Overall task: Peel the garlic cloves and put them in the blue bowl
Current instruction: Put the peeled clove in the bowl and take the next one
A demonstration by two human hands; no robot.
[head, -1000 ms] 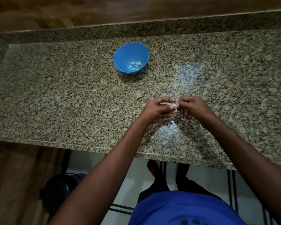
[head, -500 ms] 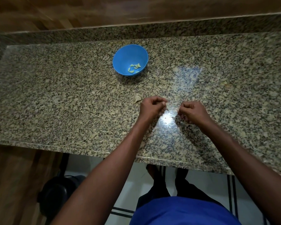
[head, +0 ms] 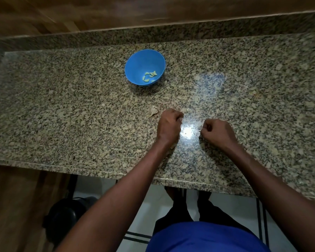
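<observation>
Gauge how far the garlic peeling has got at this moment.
Partly done: several peeled cloves lie in the blue bowl. The left hand and right hand are curled on the counter; what they hold is hidden. One unpeeled clove waits beside the left hand.

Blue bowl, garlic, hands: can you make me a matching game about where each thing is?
Things:
1. blue bowl
2. peeled cloves
3. garlic skin
4. right hand

Places:
A. on the counter just beside the left hand
B. inside the bowl
C. near the back of the granite counter
D. right of the bright glare spot

Pairs: 1-C, 2-B, 3-A, 4-D
</observation>
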